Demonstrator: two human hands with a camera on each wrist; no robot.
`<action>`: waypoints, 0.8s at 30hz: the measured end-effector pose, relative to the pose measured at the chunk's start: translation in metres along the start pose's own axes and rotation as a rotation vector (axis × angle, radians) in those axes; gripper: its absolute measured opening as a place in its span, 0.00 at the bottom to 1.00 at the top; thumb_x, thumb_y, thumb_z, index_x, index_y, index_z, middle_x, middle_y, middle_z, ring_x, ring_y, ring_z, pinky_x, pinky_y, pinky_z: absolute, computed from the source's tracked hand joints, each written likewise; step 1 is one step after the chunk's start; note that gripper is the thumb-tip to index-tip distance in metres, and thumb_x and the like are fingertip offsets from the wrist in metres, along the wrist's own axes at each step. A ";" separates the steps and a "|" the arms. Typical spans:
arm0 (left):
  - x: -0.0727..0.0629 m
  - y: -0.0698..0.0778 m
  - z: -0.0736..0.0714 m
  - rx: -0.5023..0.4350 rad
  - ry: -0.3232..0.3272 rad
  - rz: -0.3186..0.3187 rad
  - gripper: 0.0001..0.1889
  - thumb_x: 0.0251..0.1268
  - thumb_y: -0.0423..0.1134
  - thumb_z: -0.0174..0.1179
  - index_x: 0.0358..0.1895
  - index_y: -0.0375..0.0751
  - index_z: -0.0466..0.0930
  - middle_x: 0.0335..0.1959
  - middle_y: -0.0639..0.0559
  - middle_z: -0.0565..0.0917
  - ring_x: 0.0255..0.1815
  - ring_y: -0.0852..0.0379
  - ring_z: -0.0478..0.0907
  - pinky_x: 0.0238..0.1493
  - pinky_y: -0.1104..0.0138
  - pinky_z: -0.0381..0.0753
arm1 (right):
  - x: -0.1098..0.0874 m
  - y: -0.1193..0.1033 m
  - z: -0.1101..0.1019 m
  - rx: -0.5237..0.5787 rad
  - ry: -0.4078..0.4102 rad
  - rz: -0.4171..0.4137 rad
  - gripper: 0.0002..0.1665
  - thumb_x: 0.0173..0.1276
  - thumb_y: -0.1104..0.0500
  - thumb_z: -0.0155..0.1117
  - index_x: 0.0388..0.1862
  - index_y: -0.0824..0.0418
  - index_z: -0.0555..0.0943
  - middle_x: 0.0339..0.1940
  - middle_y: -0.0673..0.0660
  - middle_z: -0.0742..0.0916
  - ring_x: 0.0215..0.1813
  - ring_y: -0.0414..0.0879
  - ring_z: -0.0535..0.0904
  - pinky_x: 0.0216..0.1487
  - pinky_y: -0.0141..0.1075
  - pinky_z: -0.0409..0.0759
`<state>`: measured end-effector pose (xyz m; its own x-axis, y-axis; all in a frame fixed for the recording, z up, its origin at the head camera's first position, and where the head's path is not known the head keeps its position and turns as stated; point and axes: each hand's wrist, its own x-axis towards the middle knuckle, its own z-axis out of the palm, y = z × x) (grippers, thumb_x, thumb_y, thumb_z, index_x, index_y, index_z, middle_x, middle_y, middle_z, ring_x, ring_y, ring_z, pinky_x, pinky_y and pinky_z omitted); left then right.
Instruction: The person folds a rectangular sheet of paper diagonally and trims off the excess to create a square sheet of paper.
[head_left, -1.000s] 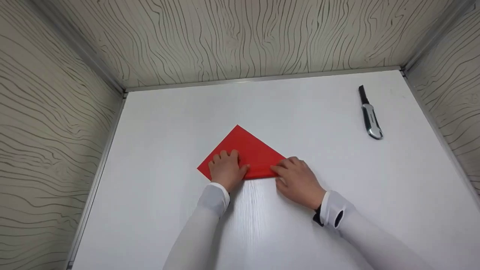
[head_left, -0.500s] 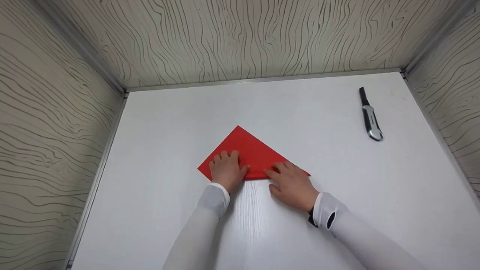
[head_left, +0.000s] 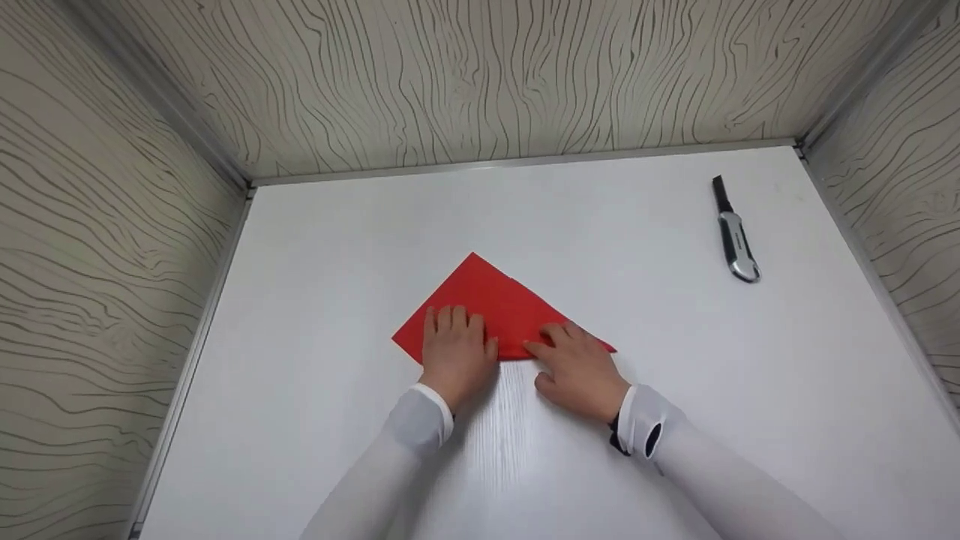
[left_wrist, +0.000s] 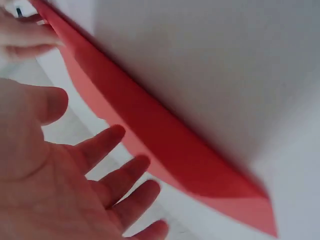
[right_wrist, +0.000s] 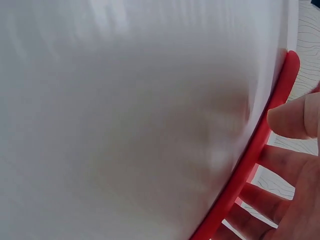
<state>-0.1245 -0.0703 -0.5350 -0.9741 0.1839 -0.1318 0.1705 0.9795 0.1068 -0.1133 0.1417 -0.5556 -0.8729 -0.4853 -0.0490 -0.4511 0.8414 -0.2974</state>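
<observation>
A red sheet of paper (head_left: 499, 300), folded along its near edge, lies at the middle of the table. My left hand (head_left: 456, 360) is over its left part, fingers straight and pointing away from me. The left wrist view shows that hand (left_wrist: 65, 175) spread, with the fingers raised off the folded flap (left_wrist: 145, 125). On the right part of the paper my right hand (head_left: 581, 371) rests its fingertips along the fold. In the right wrist view the fold (right_wrist: 242, 172) looks rounded; the thumb stands apart from the fingers, which touch the paper.
A utility knife (head_left: 739, 240) with a grey and black handle lies at the back right of the white table (head_left: 315, 285). Its dark blade end points away from me. Walls with a wood-grain pattern (head_left: 465, 82) enclose the table at the back and sides.
My right hand has slid left along the fold, so the paper's right corner now shows. My left hand has moved slightly right, with its fingers straighter. A small step shows at the paper's upper right edge.
</observation>
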 end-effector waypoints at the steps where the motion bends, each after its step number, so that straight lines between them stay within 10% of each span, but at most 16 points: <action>1: -0.006 0.002 0.001 0.028 0.006 0.037 0.37 0.60 0.54 0.72 0.71 0.46 0.72 0.69 0.42 0.72 0.72 0.39 0.66 0.77 0.43 0.54 | 0.000 0.000 0.001 -0.002 0.002 -0.004 0.33 0.62 0.50 0.68 0.68 0.52 0.80 0.64 0.59 0.79 0.65 0.57 0.72 0.66 0.52 0.73; 10: -0.050 0.021 0.025 0.051 -0.042 0.168 0.44 0.65 0.58 0.66 0.80 0.46 0.61 0.78 0.44 0.65 0.78 0.41 0.60 0.78 0.48 0.55 | 0.000 -0.002 0.002 -0.024 -0.004 0.016 0.36 0.61 0.49 0.71 0.69 0.52 0.80 0.66 0.60 0.78 0.67 0.58 0.71 0.68 0.54 0.72; 24: -0.055 0.028 0.038 0.105 -0.090 0.128 0.49 0.66 0.64 0.62 0.82 0.43 0.53 0.82 0.44 0.57 0.81 0.39 0.54 0.78 0.46 0.52 | 0.001 0.000 0.001 -0.037 0.027 -0.028 0.31 0.62 0.53 0.66 0.66 0.55 0.82 0.63 0.62 0.80 0.64 0.59 0.73 0.67 0.53 0.72</action>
<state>-0.0604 -0.0496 -0.5618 -0.9272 0.3092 -0.2114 0.3110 0.9501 0.0256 -0.1139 0.1406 -0.5570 -0.8643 -0.5027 -0.0153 -0.4816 0.8360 -0.2631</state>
